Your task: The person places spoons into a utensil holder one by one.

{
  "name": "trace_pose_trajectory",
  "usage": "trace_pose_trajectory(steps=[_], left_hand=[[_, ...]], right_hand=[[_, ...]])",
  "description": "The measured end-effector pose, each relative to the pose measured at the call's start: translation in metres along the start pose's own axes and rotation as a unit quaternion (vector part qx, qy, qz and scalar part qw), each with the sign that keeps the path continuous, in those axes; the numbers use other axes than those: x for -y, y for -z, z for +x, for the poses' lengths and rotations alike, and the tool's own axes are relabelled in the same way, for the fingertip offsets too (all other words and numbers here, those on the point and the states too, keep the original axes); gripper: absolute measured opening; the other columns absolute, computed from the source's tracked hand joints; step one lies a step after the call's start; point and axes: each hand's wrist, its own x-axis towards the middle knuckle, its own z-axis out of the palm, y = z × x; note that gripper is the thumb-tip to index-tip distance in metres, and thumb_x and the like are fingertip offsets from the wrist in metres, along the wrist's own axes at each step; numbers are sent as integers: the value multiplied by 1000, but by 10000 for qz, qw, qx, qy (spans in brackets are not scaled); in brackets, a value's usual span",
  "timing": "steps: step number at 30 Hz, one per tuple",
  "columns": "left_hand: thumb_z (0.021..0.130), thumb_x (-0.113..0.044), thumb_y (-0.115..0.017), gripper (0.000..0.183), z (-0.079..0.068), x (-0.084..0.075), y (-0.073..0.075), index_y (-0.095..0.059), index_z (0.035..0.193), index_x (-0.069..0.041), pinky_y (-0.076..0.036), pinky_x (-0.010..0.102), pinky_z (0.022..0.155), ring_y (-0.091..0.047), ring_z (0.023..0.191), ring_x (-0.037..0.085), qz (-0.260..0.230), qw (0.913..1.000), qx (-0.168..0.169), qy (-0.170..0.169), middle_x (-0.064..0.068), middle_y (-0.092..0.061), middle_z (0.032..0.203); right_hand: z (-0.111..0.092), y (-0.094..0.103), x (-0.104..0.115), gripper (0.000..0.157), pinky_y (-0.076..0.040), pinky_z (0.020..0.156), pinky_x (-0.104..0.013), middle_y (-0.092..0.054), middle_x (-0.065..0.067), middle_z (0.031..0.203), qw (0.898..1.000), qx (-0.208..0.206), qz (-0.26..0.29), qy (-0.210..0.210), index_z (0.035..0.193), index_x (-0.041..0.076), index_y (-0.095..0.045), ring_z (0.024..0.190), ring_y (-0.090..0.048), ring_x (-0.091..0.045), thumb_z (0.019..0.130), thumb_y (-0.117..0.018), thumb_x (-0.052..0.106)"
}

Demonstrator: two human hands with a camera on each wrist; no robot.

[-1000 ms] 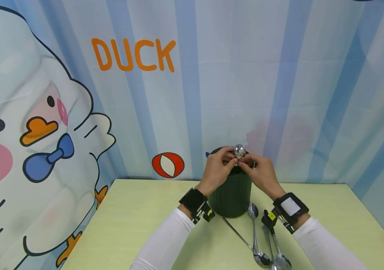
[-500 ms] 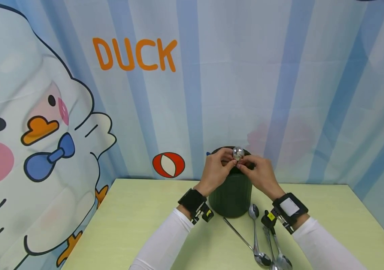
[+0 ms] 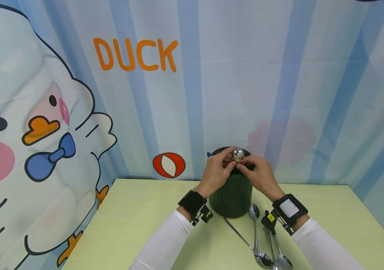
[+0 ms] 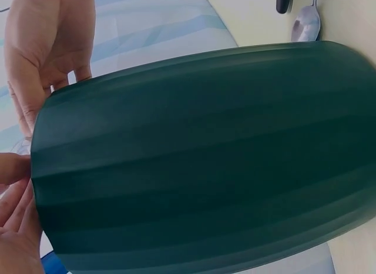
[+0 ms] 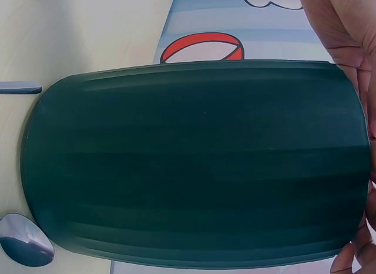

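Observation:
Both hands meet over the top of a dark green ribbed container (image 3: 231,198), which stands upright on the table. My left hand (image 3: 216,170) and right hand (image 3: 258,173) pinch a shiny round-headed metal utensil (image 3: 238,154) from either side. Its rounded head shows above the fingertips; its lower part is hidden by the fingers. In the left wrist view, the container wall (image 4: 205,162) fills most of the frame, with the left hand (image 4: 14,227) and right hand (image 4: 50,44) at its rim. The right wrist view shows fingers at the rim too.
Several metal spoons lie on the pale yellow table (image 3: 138,210) before the container, among them one spoon (image 3: 255,225) pointing toward it. A thin metal handle (image 3: 238,234) crosses to the left. A blue nub (image 3: 209,154) shows beside the rim. The printed curtain (image 3: 229,93) hangs behind.
The metal utensil's head sits slightly lower between the fingers than a second ago and looks rounder. Both hands stay over the container; the spoons on the table are unmoved.

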Motion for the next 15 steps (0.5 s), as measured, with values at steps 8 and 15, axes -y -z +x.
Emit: trace_pose_trajectory(steps=[8, 15], left_hand=[[88, -6, -62, 45, 1, 1, -1, -49, 130, -11, -47, 11, 68, -57, 82, 2, 202, 9998, 21, -43, 5, -63, 96], [89, -8, -61, 43, -1, 2, -2, -49, 131, -9, -46, 11, 72, -56, 88, 3, 380, 9992, 135, 52, 6, -61, 106]], right_hand=[[2, 0, -1, 6, -46, 67, -42, -62, -2, 89, 9999, 74, -121, 56, 85, 14, -66, 85, -52, -21, 85, -67, 20], [1, -2, -4, 11, -44, 82, -52, -60, -9, 101, 9998, 127, -75, -153, 88, 9, -66, 97, -51, -28, 86, -67, 20]])
